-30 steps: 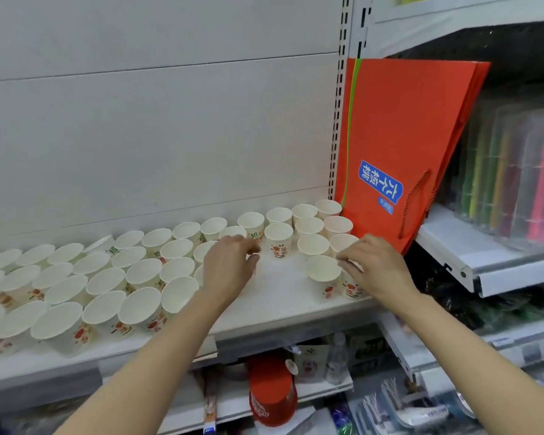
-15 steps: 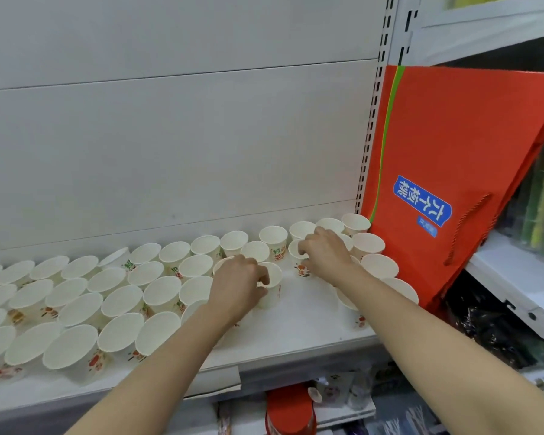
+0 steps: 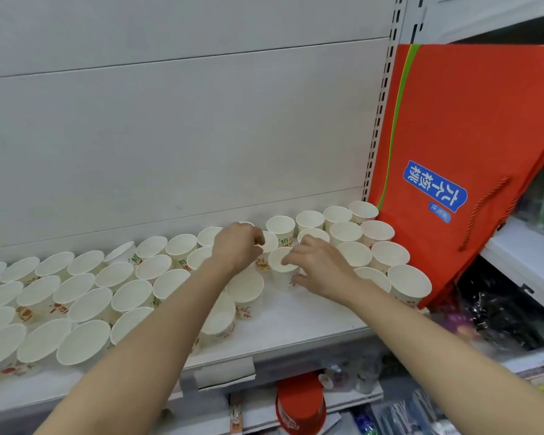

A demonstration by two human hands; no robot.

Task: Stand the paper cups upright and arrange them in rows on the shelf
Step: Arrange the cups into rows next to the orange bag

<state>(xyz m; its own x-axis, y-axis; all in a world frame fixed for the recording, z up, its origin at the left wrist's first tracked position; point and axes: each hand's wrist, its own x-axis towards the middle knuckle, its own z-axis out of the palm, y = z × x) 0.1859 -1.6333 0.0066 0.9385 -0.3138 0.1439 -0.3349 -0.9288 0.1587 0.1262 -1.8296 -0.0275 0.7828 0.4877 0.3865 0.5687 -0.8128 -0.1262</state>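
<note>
Several white paper cups with red and green print stand upright in rows on the white shelf (image 3: 296, 328), from the far left (image 3: 85, 343) to the right end (image 3: 363, 211). My left hand (image 3: 236, 248) is curled around a cup (image 3: 269, 241) in the middle rows, pinching its rim. My right hand (image 3: 319, 266) holds another upright cup (image 3: 281, 270) beside it, fingers on the rim and thumb low on the side. Both cups rest on the shelf. My forearms hide a few cups in the front rows.
A large orange paper bag (image 3: 459, 146) with a blue label leans against the shelf's right end, touching the last cups. A perforated upright (image 3: 380, 114) bounds the bay. A red cup stack (image 3: 300, 406) and small goods sit on the lower shelf.
My right hand has come back from the rear cups toward the middle and now grips a cup there. My left hand moved slightly back and right onto a neighbouring cup. The view shifted left.
</note>
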